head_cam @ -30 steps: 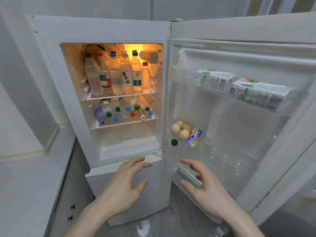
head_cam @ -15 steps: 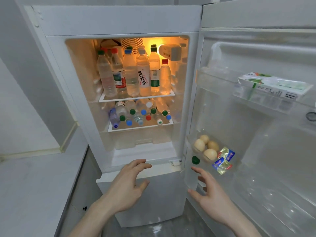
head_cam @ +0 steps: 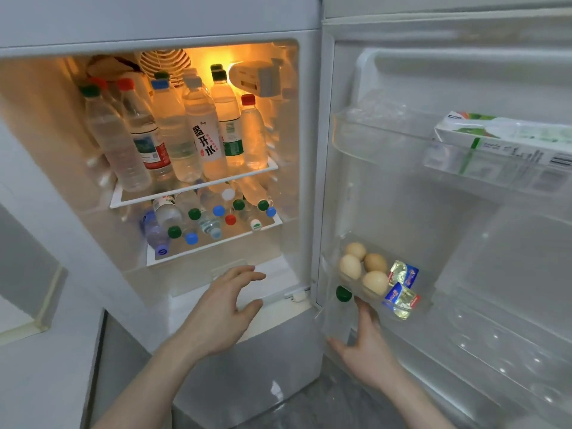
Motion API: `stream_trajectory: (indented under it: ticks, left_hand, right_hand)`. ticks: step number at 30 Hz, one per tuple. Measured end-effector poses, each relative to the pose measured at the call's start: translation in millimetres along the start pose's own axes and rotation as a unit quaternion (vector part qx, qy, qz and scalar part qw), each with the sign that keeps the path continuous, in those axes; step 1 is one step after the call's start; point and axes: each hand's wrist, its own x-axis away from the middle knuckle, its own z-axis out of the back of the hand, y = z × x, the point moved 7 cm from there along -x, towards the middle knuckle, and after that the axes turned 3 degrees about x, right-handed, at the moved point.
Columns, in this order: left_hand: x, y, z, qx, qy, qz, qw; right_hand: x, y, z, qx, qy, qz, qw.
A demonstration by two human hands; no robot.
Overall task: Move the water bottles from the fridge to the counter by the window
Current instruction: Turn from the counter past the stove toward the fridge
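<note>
The fridge (head_cam: 161,23) stands open and lit. Several clear water bottles (head_cam: 173,131) with red, green and blue caps stand on its upper shelf. More bottles (head_cam: 198,218) lie on the lower shelf, caps toward me. One green-capped bottle (head_cam: 343,294) stands in the low door rack. My right hand (head_cam: 363,342) reaches into that rack, thumb left of the bottle's clear body and fingers up along its right side. Whether the hand touches the bottle is unclear. My left hand (head_cam: 221,311) hovers open, fingers spread, below the lower shelf and holds nothing.
The open door (head_cam: 464,227) fills the right side. Its racks hold eggs (head_cam: 363,267), foil packets (head_cam: 400,297) and a green-and-white carton (head_cam: 501,137). A grey counter (head_cam: 34,385) runs along the left beside the fridge, under a white sill (head_cam: 43,308).
I have moved closer to the fridge. My right hand went forward into the low door rack beside the green-capped bottle. My left hand rose slightly toward the fridge's bottom ledge.
</note>
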Motion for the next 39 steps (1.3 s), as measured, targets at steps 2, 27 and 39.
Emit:
stream_trajectory:
  ticks: [2,27,39]
  left_hand:
    - [-16.2,-2.4,5.1,0.001,-0.003,-0.023,1.000]
    - [-314.8,53.3,162.6,-0.033,0.144,-0.038,0.988]
    - [-272.7,52.3,175.4,0.021,0.243,-0.131,0.961]
  right_hand:
    - [-10.5,-0.9,-4.0,0.004,0.017,-0.027,0.999]
    - [-32.4,-23.8,-33.0,0.096,0.089,-0.051,0.990]
    - [-30.8,-18.2,-33.3,0.084,0.082,-0.034,0.992]
